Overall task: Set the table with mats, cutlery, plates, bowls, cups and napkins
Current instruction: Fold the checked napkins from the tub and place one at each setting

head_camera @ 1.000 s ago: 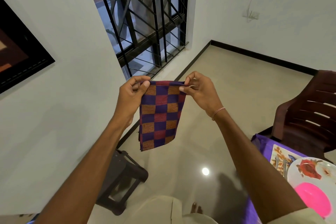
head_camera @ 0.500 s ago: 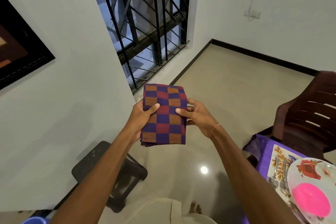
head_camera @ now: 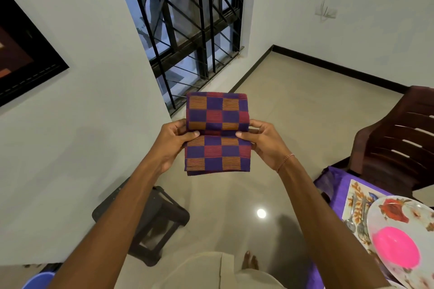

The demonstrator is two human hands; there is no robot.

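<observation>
A checked napkin (head_camera: 217, 150) in purple, red and orange is held flat in the air in front of me, with its far part rolled or folded over towards me. My left hand (head_camera: 173, 143) grips its left edge and my right hand (head_camera: 265, 143) grips its right edge, thumbs on top at the fold. At the lower right a floral plate (head_camera: 399, 213) with a pink bowl (head_camera: 395, 250) on it stands on a floral mat (head_camera: 357, 195). A fork and spoon (head_camera: 358, 220) lie on the mat left of the plate.
The table with a purple cloth (head_camera: 333, 180) is at the right edge, a dark brown plastic chair (head_camera: 397, 138) behind it. A black stool (head_camera: 145, 220) stands on the tiled floor below my left arm. A barred window (head_camera: 187, 30) and white walls are ahead.
The napkin hung down from my raised hands a second ago. It was then brought lower and laid flat, and now its far end is folded over, with both hands at the sides.
</observation>
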